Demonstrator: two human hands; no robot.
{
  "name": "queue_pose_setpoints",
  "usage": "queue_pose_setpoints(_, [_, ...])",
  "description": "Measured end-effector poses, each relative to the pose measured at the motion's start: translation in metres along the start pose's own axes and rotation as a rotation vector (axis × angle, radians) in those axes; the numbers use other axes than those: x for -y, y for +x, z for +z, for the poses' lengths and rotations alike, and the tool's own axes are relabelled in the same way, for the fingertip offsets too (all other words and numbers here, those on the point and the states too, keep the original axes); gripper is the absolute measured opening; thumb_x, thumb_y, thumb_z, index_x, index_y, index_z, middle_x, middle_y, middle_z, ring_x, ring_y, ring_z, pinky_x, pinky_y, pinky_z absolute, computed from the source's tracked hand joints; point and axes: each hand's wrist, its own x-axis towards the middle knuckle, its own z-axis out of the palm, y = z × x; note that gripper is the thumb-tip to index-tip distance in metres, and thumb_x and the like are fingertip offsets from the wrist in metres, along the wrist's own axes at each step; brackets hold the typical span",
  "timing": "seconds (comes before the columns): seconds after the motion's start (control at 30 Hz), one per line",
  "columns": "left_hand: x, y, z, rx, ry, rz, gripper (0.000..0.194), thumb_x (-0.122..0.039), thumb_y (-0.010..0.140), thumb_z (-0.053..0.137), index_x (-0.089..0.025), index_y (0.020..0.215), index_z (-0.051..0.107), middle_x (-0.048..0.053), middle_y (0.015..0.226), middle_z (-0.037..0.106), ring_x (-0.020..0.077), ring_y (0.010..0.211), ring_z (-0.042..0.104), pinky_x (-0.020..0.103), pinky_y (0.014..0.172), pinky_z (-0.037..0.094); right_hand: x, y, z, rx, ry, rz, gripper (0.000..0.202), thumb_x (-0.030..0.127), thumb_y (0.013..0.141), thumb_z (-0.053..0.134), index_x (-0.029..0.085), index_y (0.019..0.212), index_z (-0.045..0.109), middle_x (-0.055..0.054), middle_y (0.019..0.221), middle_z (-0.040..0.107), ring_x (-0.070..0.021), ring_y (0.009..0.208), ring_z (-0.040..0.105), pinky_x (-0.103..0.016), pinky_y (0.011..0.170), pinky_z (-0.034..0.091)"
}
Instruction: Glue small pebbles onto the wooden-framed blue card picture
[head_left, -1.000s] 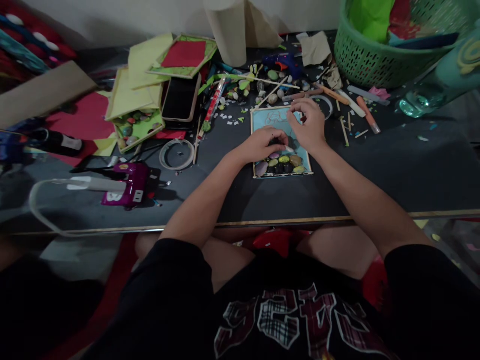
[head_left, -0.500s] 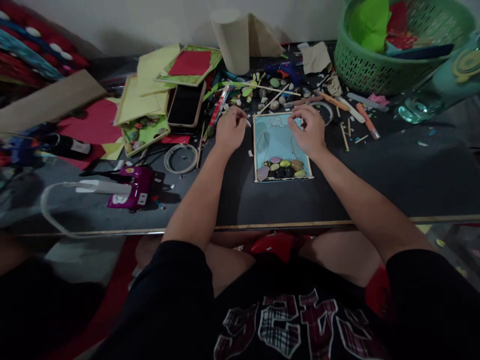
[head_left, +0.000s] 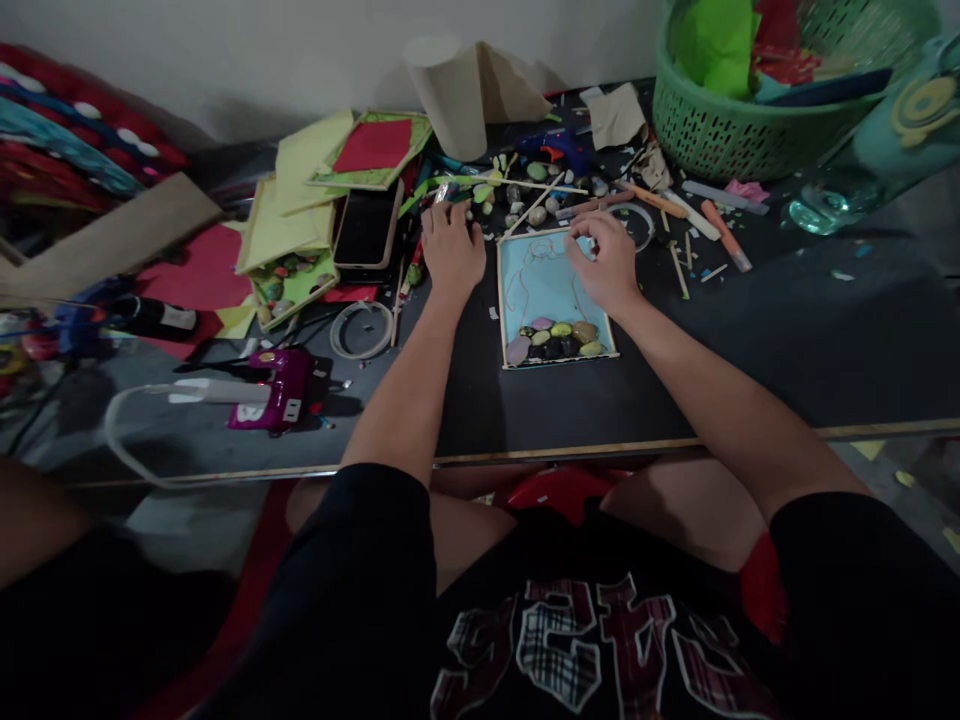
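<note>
A blue picture panel (head_left: 551,285) with thin stick edges lies flat on the dark table before me. Painted and dark pebbles (head_left: 561,330) fill its lower edge, and fine brown outlines run over the blue. My right hand (head_left: 606,262) is over the panel's upper right corner, thumb and fingertips pinched together; what they hold, if anything, I cannot make out. Left of the panel, my left hand (head_left: 453,250) reaches palm down, fingers apart, beside a red-striped tool (head_left: 414,268) that it partly hides.
Loose pebbles (head_left: 537,214), sticks and a blue glue gun (head_left: 556,148) lie behind the panel. Phone (head_left: 369,230), tape roll (head_left: 361,330) and purple power strip (head_left: 281,388) are leftward. A green basket (head_left: 712,135), bottle (head_left: 862,165) and orange marker (head_left: 726,235) are to the right.
My left hand has gone from a pinch near the panel's upper left corner to spread fingers slightly farther left. My right hand stays pinched at the upper right corner. The view has shifted slightly.
</note>
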Motion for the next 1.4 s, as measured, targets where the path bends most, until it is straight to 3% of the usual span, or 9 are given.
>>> queue_pose_setpoints(0.17, [-0.002,0.002,-0.002,0.066,0.090,-0.099,0.042,-0.059,0.094,0.053,-0.018,0.099,0.057,0.005,0.130,0.054,0.0234,0.130,0.033,0.042,0.111,0.026,-0.005,0.000,0.004,-0.047,-0.031,-0.021,0.007,0.028,0.086,0.065,0.026,0.081,0.060,-0.005,0.106,0.070,-0.0266,0.111,0.063,-0.055,0.108,0.046])
queue_pose_setpoints(0.33, [-0.007,0.002,-0.005,0.058,0.052,-0.065,0.037,-0.039,0.089,0.060,-0.017,0.118,0.052,0.011,0.142,0.049,0.0270,0.138,0.035,0.045,0.115,0.026,-0.005,0.001,0.004,-0.069,-0.023,-0.045,0.007,0.026,0.084,0.066,0.026,0.079,0.061,-0.004,0.103,0.071,-0.0261,0.107,0.063,-0.055,0.105,0.048])
queue_pose_setpoints(0.5, [0.012,0.008,0.001,0.027,-0.106,-0.060,0.029,-0.035,0.089,0.056,-0.024,0.116,0.052,0.011,0.122,0.061,0.0298,0.127,0.049,0.050,0.112,0.035,-0.003,0.000,0.001,-0.079,-0.012,-0.073,0.007,0.026,0.085,0.064,0.025,0.079,0.061,-0.005,0.101,0.071,-0.0259,0.106,0.064,-0.054,0.104,0.048])
queue_pose_setpoints(0.63, [0.026,0.012,0.005,0.059,-0.109,-0.028,0.037,-0.030,0.090,0.051,-0.027,0.126,0.054,0.010,0.134,0.057,0.0285,0.134,0.043,0.049,0.118,0.031,-0.004,-0.001,0.000,-0.083,-0.012,-0.072,0.008,0.028,0.086,0.064,0.025,0.080,0.060,-0.005,0.102,0.071,-0.0258,0.108,0.064,-0.053,0.105,0.047])
queue_pose_setpoints(0.8, [0.025,0.013,0.010,0.029,-0.133,-0.070,0.025,-0.036,0.086,0.056,-0.023,0.104,0.068,0.012,0.133,0.055,0.0336,0.135,0.037,0.054,0.121,0.027,-0.006,-0.001,-0.001,-0.083,-0.021,-0.069,0.008,0.030,0.087,0.065,0.026,0.081,0.060,-0.005,0.101,0.071,-0.0259,0.108,0.064,-0.053,0.105,0.047])
queue_pose_setpoints(0.9, [0.022,0.011,0.010,0.008,-0.168,-0.056,0.033,-0.039,0.083,0.062,-0.026,0.113,0.067,0.012,0.139,0.051,0.0362,0.140,0.032,0.058,0.121,0.024,-0.006,0.000,-0.001,-0.083,-0.032,-0.071,0.010,0.034,0.088,0.064,0.026,0.081,0.061,-0.005,0.102,0.071,-0.0259,0.108,0.064,-0.053,0.103,0.049])
queue_pose_setpoints(1.03, [0.021,0.011,0.009,0.129,-0.117,-0.056,0.038,-0.043,0.086,0.054,-0.030,0.120,0.065,0.012,0.147,0.044,0.0409,0.148,0.024,0.066,0.117,0.023,-0.004,0.000,-0.002,-0.075,-0.027,-0.072,0.011,0.034,0.088,0.064,0.026,0.081,0.061,-0.005,0.102,0.071,-0.0258,0.108,0.064,-0.052,0.103,0.049])
queue_pose_setpoints(1.27, [0.032,0.015,0.009,0.046,-0.081,-0.056,0.029,-0.040,0.086,0.062,-0.025,0.110,0.061,0.013,0.138,0.052,0.0367,0.142,0.034,0.059,0.120,0.026,-0.003,-0.001,-0.005,-0.054,0.006,-0.042,0.006,0.027,0.087,0.064,0.024,0.082,0.061,-0.005,0.102,0.069,-0.0261,0.109,0.063,-0.053,0.104,0.048])
queue_pose_setpoints(1.4, [0.025,0.014,0.006,0.103,-0.048,-0.026,0.013,-0.029,0.089,0.058,-0.024,0.101,0.060,0.012,0.132,0.057,0.0332,0.139,0.040,0.055,0.118,0.030,-0.002,-0.001,-0.005,-0.051,0.005,-0.042,0.006,0.026,0.086,0.065,0.024,0.081,0.061,-0.005,0.103,0.070,-0.0256,0.109,0.063,-0.052,0.103,0.049])
